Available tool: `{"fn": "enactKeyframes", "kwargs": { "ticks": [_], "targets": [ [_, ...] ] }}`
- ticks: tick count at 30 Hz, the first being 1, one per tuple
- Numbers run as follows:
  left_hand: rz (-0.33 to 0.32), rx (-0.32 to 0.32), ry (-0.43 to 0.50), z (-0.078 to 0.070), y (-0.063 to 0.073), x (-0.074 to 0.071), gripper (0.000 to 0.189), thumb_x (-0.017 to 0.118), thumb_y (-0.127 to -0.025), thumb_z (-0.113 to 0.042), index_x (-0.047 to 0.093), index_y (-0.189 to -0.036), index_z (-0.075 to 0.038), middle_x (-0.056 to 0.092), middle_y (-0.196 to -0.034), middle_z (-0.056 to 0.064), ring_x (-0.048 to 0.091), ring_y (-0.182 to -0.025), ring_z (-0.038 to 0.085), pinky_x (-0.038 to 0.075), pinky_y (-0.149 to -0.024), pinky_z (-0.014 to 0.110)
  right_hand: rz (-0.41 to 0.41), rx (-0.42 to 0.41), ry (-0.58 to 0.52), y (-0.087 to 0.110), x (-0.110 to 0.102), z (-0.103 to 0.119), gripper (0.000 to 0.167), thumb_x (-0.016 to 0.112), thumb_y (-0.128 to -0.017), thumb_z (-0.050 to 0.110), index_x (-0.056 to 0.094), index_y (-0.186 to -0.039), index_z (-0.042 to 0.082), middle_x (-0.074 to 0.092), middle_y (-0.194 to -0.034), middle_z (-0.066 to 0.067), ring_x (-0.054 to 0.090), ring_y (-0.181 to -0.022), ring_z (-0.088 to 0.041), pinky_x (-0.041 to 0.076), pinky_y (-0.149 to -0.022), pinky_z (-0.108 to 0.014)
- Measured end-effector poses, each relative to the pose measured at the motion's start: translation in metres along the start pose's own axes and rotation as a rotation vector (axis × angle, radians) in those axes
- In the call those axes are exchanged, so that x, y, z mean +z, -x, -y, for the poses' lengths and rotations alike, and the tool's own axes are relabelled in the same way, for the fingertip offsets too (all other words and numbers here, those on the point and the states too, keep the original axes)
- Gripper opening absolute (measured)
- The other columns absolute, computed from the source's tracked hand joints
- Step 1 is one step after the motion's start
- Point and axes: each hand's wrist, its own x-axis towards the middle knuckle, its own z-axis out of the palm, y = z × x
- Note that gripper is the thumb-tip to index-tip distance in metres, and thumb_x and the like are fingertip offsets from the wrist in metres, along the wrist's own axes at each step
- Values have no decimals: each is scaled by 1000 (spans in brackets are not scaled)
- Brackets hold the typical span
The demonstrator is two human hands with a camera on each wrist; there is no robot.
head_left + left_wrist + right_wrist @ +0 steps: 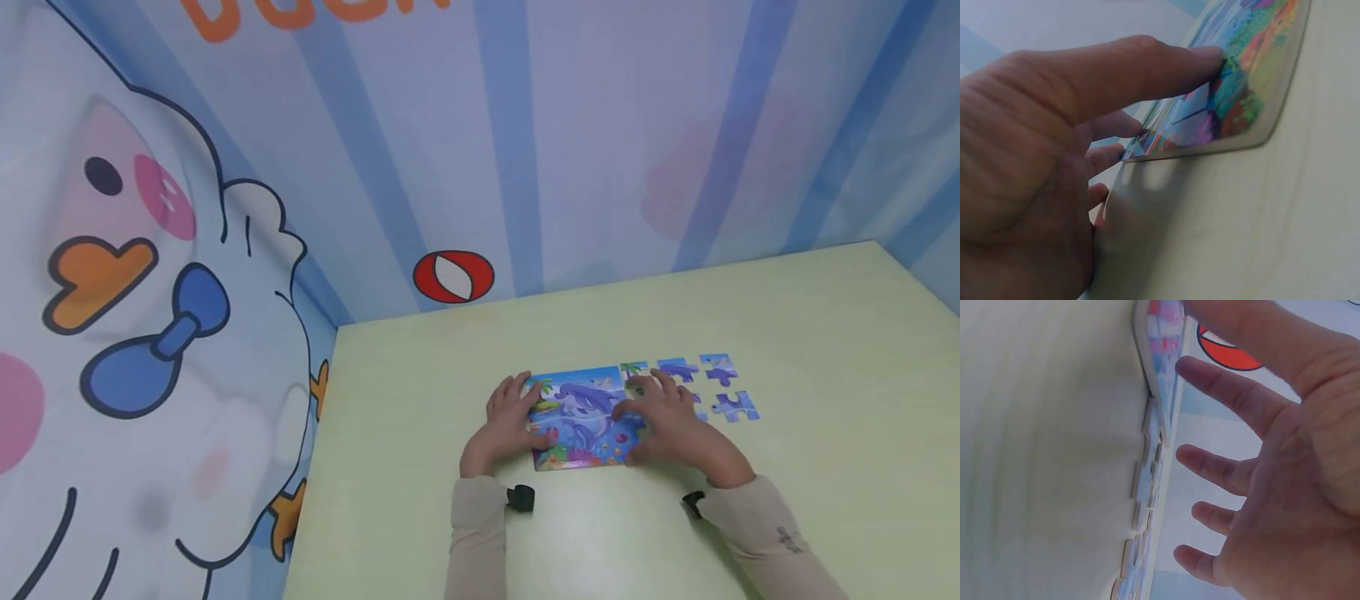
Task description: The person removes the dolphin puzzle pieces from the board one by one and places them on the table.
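A dolphin picture puzzle (585,408) lies on the table, its sea scene in blue and purple. My left hand (510,421) rests at its left edge, the thumb (1200,65) over the lower left part of the picture and the fingertips by the side. Over the puzzle's right edge is my right hand (671,425), fingers spread, with thumb and index finger close above the picture. In the right wrist view its fingers (1216,469) are fairly straight with nothing between them. Several loose puzzle pieces (718,368) lie right of the puzzle, some partly hidden behind the right hand.
The pale yellow-green table (405,450) meets a striped blue curtain (585,167) at the back. A printed duck (247,417) covers the cloth on the left. A small black device (521,498) sits at the left wrist, another (693,505) at the right.
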Motion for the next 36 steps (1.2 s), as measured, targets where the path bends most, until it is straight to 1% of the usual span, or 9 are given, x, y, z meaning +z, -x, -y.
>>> {"fn": "enactKeyframes", "kwargs": {
  "ticks": [5, 9, 14, 19, 22, 26, 29, 33, 36],
  "targets": [
    [2, -6, -4, -1, 0, 1, 92, 82, -84, -29, 32, -158, -5, 15, -166, 12, 4, -152, 37, 6, -120, 56, 11, 26, 5, 1, 3, 1, 40, 96, -63, 19, 74, -97, 18, 42, -144, -30, 13, -139, -60, 10, -99, -83],
    [-7, -6, 4, -1, 0, 2, 92, 82, -83, -28, 34, -157, -4, 16, -166, 12, 6, -152, 37, 8, -120, 57, 3, 33, 22, 2, 4, 2, 38, 96, -64, 16, 74, -96, 16, 43, -143, -30, 15, -138, -61, 12, -99, -83],
    [-7, -6, -11, 0, 1, 2, 93, 83, -82, -31, 34, -157, -4, 16, -166, 13, 6, -152, 38, 9, -120, 57, -7, 35, 25, 3, 3, 4, 36, 95, -64, 12, 74, -92, 14, 45, -141, -30, 18, -138, -60, 13, -99, -84],
    [-12, -48, -31, -1, 1, 3, 95, 84, -81, -32, 34, -158, -6, 15, -167, 11, 6, -152, 37, 10, -120, 56, -11, 30, 20, 1, 5, 8, 38, 95, -63, 9, 69, -90, 14, 46, -141, -30, 19, -137, -60, 14, -100, -83],
    [-1, -70, -33, -4, 1, 3, 97, 83, -81, -34, 31, -158, -6, 11, -167, 11, 3, -152, 37, 7, -120, 56, -16, 32, 35, -1, 5, 9, 40, 95, -62, 9, 67, -91, 13, 46, -140, -31, 20, -137, -59, 16, -99, -81],
    [28, -72, -71, -10, -2, 4, 101, 80, -84, -42, 25, -160, -4, 5, -168, 15, -1, -153, 38, 2, -120, 57, -26, 22, 48, -2, 3, 11, 40, 94, -63, 7, 67, -91, 12, 49, -134, -27, 26, -134, -56, 20, -98, -78],
    [35, -80, -116, -12, -4, 5, 103, 77, -85, -47, 22, -161, -5, 4, -168, 16, -1, -153, 39, 2, -120, 57, -25, 19, 59, -2, 2, 12, 40, 94, -63, 7, 67, -92, 11, 52, -130, -23, 32, -130, -53, 22, -98, -77],
    [38, -98, -158, -13, -5, 9, 101, 76, -86, -48, 22, -161, -6, 4, -168, 15, 0, -153, 38, 3, -120, 57, -8, 33, 79, -3, 2, 13, 40, 94, -64, 8, 66, -93, 11, 56, -123, -19, 38, -125, -50, 25, -97, -75],
    [40, -106, -168, -13, -6, 10, 100, 76, -87, -47, 22, -161, -7, 3, -168, 14, -1, -153, 37, 3, -120, 56, 3, 27, 90, -4, 2, 14, 42, 94, -64, 8, 65, -94, 11, 59, -112, -13, 44, -118, -45, 26, -96, -74]
  ]
}}
